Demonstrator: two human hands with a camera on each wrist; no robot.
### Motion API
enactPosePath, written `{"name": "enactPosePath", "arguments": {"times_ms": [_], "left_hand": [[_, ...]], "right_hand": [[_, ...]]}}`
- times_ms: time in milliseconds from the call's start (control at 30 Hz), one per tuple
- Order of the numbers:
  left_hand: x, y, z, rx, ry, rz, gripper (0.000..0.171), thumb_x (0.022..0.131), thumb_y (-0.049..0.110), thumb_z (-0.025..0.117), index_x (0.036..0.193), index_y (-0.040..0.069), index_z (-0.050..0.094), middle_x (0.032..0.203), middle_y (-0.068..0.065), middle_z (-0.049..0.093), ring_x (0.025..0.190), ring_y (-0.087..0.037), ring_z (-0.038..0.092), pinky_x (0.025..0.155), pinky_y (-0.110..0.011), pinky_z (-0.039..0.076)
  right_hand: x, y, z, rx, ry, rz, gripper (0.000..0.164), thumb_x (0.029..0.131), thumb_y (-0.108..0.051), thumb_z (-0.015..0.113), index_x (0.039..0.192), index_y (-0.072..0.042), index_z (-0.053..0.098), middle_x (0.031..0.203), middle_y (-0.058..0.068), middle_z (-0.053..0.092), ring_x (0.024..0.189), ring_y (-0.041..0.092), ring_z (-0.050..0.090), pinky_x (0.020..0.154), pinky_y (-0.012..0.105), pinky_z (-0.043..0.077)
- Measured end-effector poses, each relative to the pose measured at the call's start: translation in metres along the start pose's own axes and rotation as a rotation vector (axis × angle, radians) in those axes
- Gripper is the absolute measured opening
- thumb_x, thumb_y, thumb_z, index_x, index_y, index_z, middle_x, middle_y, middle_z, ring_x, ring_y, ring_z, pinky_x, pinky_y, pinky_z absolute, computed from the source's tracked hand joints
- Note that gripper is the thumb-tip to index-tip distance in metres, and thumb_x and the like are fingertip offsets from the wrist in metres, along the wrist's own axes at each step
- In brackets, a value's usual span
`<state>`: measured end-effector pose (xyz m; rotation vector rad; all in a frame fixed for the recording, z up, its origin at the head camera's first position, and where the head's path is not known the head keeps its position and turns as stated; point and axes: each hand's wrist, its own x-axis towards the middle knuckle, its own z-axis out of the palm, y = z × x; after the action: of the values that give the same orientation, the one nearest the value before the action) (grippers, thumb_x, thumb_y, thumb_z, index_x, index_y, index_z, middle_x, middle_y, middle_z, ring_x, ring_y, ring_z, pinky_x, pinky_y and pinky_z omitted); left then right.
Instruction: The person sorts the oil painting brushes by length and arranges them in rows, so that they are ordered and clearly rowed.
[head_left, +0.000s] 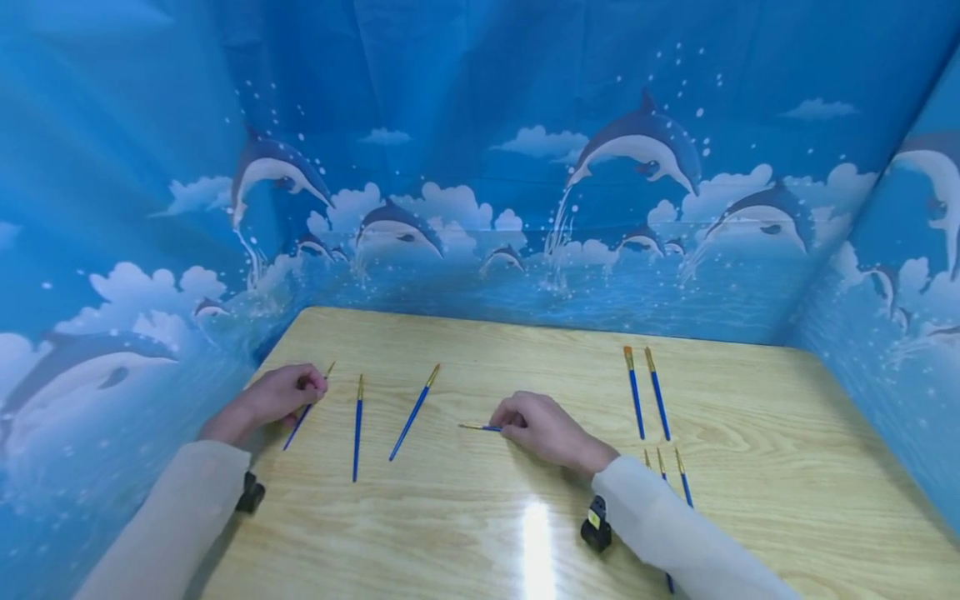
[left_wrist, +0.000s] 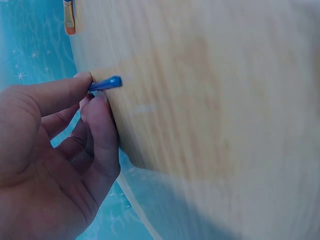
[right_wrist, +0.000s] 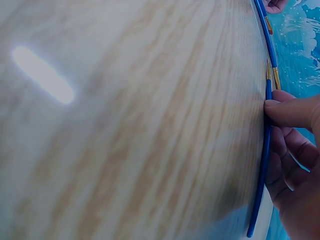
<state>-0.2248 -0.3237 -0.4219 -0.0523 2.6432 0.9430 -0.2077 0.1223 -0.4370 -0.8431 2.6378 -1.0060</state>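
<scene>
At the table's left side my left hand (head_left: 279, 393) pinches a thin paintbrush (head_left: 300, 425) between thumb and fingertips. Its bristles point away from me, and the blue handle end (left_wrist: 107, 83) pokes out past the thumb in the left wrist view. Nearer the middle, my right hand (head_left: 543, 427) pinches another paintbrush (head_left: 480, 427), with its tip pointing left. That blue handle (right_wrist: 260, 185) runs low along the wood in the right wrist view. Between the hands lie two more blue brushes, one nearly straight (head_left: 357, 433) and one slanted (head_left: 414, 414).
A flat-tipped brush (head_left: 636, 400) and a pointed brush (head_left: 657, 396) lie side by side at the right. Closer to me, several thin brushes (head_left: 684, 479) are partly covered by my right sleeve (head_left: 675, 525). A dolphin-printed sheet (head_left: 480, 167) hangs around the wooden table (head_left: 787, 442).
</scene>
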Motion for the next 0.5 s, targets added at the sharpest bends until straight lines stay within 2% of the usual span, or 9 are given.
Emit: {"name": "enactPosePath", "arguments": {"times_ms": [500], "left_hand": [[0.0015, -0.0012, 0.0003, -0.007, 0.002, -0.002, 0.011, 0.114, 0.015, 0.056, 0.117, 0.008, 0.063, 0.106, -0.010, 0.060, 0.090, -0.025, 0.058, 0.071, -0.036, 0.055]], "right_hand": [[-0.0017, 0.0047, -0.0052, -0.052, -0.036, -0.111, 0.019, 0.105, -0.005, 0.069, 0.115, -0.014, 0.082, 0.103, -0.004, 0.071, 0.092, 0.005, 0.061, 0.082, 0.026, 0.052]]}}
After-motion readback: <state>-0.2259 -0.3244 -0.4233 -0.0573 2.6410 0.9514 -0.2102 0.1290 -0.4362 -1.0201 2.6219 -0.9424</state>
